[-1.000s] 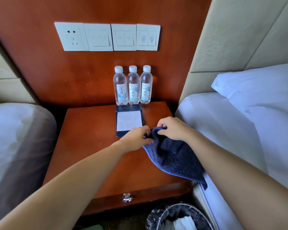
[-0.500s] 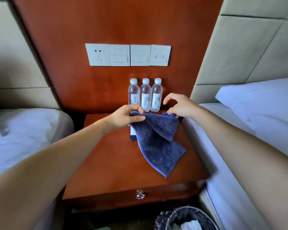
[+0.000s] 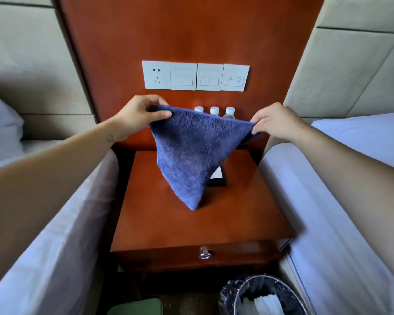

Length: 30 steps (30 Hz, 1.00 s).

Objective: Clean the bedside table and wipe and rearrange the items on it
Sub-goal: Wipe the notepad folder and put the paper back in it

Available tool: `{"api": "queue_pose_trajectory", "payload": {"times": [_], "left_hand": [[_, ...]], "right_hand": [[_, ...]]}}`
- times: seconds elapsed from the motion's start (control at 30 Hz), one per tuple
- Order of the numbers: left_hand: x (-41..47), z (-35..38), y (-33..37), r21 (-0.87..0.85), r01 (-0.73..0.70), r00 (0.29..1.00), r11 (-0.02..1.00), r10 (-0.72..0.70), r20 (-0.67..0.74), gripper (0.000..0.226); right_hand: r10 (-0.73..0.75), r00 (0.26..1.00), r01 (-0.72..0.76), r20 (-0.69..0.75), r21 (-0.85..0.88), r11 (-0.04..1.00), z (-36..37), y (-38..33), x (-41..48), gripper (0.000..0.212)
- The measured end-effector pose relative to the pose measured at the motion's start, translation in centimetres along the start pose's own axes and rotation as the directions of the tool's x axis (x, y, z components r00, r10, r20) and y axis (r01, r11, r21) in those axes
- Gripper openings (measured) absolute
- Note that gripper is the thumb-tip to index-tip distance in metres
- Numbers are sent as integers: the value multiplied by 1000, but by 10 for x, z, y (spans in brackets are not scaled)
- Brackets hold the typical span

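Top corners pinched: left grip (image 3: 141, 114) closed on one corner of the blue towel (image 3: 198, 151), right grip (image 3: 275, 121) closed on the other. Towel hangs spread between the grips, tip down over the counter (image 3: 214, 226); bottles (image 3: 214, 110) just behind.

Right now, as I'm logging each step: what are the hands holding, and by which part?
The blue cloth, stretched between both hands: left hand pinches its top left corner, right hand its top right corner.
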<state>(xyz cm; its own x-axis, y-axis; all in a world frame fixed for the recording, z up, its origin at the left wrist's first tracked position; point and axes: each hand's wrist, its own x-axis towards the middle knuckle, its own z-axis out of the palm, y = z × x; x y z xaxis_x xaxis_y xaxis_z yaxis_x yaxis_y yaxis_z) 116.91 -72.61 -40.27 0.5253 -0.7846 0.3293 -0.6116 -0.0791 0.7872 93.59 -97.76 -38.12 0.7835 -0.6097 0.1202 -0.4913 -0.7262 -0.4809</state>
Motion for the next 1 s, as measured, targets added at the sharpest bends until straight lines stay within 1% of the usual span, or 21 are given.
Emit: {"api": "queue_pose_trajectory", "payload": {"times": [0.1,0.17,0.23,0.27,0.33,0.37,0.43,0.47,0.5,0.53,0.6,0.67,0.7,0.77,0.83,0.87,0.93,0.97,1.0], "left_hand": [[1,-16,12,40,-46,997,998,49,-65,8],[0,-23,19,30,-42,997,999,43,-64,15],[-6,-29,21,22,-26,998,999,27,-55,18],[-9,-31,20,11,-16,998,1000,17,-54,18],[-22,-36,18,-44,33,999,999,-34,-28,16],[-29,-37,17,-70,76,997,995,-75,14,15],[-47,-39,13,-86,193,971,977,-178,159,10],[-57,-39,11,-73,255,941,964,-230,248,6],[-68,-39,9,-59,309,903,949,-274,331,7],[-77,-40,7,-46,357,859,933,-308,409,21],[-95,-42,0,4,456,746,890,-384,544,51],[-112,-39,-8,77,508,639,858,-436,633,68],[-121,-36,-14,109,528,602,842,-462,652,73],[-138,-28,-26,145,561,545,815,-495,676,77],[-153,-19,-40,137,606,506,784,-513,694,70],[-159,-15,-48,126,625,506,770,-523,686,62],[-166,-5,-62,99,653,543,751,-555,630,34],[-168,-1,-69,91,657,573,749,-574,584,18],[-170,3,-75,91,655,601,750,-591,538,7]], "right_hand": [[-52,998,49,-32,-67,997,-8,-14,1,19],[-66,995,58,-80,-102,993,-13,-24,-2,16],[-76,992,65,-97,-114,991,-18,-33,-7,14],[-84,993,75,-78,-109,991,-20,-36,-9,13],[-98,995,99,17,-109,989,-21,-41,-17,14],[-105,991,116,83,-131,985,-21,-43,-22,16],[-97,968,134,233,-146,980,-16,-45,-35,19],[-73,948,113,309,-112,987,-11,-44,-43,21],[-44,922,74,384,-64,995,-6,-42,-52,23],[-18,892,34,452,-28,999,-1,-40,-60,24],[20,817,-17,576,-10,1000,10,-37,-75,24],[46,731,-57,681,-6,998,27,-33,-88,26],[56,693,-76,718,-5,997,36,-31,-94,27],[79,642,-98,763,-21,995,57,-23,-106,29],[90,607,-123,790,-19,992,78,-13,-116,29],[89,605,-146,791,0,989,87,-8,-120,29],[89,646,-196,758,53,979,101,2,-122,27],[94,681,-215,726,75,974,106,5,-122,26],[100,717,-224,690,92,970,112,8,-120,24]]}}
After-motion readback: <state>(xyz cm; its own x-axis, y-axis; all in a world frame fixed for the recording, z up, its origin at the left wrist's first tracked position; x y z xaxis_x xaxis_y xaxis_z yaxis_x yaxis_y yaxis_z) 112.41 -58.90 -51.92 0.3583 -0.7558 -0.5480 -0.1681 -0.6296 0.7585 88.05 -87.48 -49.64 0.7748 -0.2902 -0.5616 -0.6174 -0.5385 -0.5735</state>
